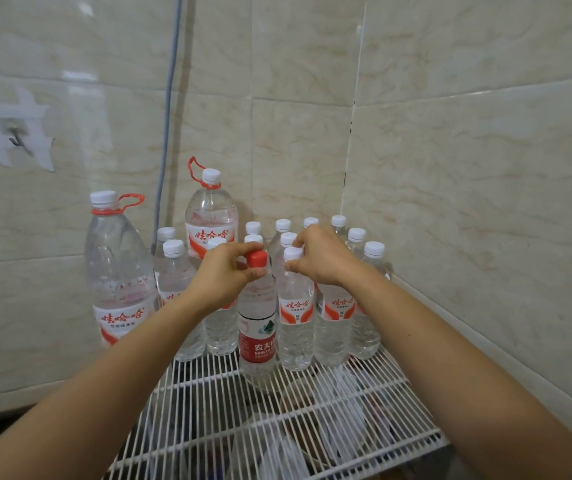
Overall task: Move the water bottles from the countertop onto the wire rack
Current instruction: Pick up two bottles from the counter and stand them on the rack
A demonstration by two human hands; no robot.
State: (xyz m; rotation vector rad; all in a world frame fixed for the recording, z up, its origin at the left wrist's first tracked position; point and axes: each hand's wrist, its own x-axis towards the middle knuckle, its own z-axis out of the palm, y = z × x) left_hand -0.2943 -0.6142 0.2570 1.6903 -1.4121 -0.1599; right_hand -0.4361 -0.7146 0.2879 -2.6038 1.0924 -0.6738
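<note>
A: A corner of beige tiled wall (450, 168), with a white wire rack (208, 420) below. What about the hands?

B: The left hand (227, 273) grips the red-capped clear plastic bottle (256, 327) at its neck. Just to the right, the right hand (324, 261) pinches the cap of the white-capped clear plastic bottle (295, 327). Both bottles stand upright on the rack, directly beneath the hands.

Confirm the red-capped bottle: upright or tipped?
Upright. The red-capped bottle stands vertical, cap on top, with its base on the wire rack. The left hand grips its cap.
</note>
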